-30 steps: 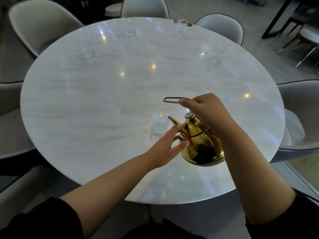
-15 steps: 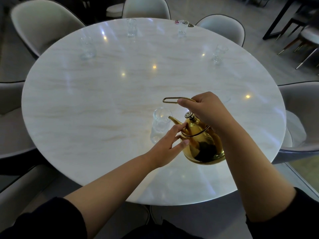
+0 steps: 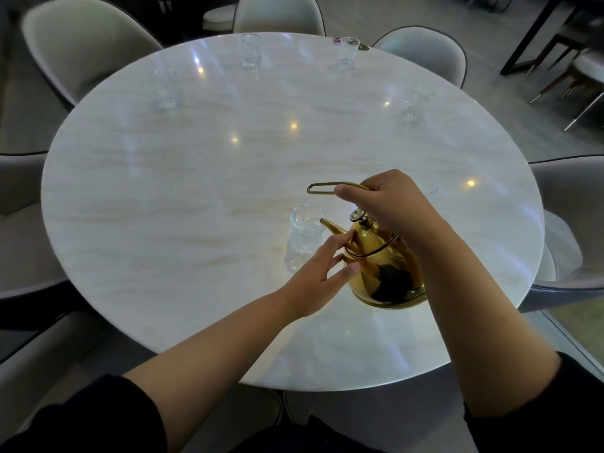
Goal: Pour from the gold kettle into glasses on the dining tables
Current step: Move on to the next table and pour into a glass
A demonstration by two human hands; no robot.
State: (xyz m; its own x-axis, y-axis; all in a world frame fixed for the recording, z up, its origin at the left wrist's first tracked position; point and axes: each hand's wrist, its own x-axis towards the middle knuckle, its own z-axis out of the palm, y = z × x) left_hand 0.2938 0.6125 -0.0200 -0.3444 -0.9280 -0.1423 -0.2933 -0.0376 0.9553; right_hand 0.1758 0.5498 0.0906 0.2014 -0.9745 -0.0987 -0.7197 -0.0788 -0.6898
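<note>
Gold kettle [image 3: 380,269] held tilted at lower centre-right of the frame, just above the round marble table [image 3: 163,197], spout tip over the rim of the nearest glass [image 3: 302,237]. Right hand [image 3: 389,204] closed around the wire loop handle above the lid knob; left hand [image 3: 322,273] open, fingertips resting against the kettle's shoulder below the spout to steady it. Probably metal: stiff, polished and slick, fairly heavy if full, possibly warm at the body, so best carried by the handle with only light touch on the side. Glasses thin, clear and breakable, easily tipped by a knock from the spout. Four more glasses near the far edge, across the upper part of the frame. No stream visible. No brand or legible writing; a small red item by the upper-right glass, unreadable.
</note>
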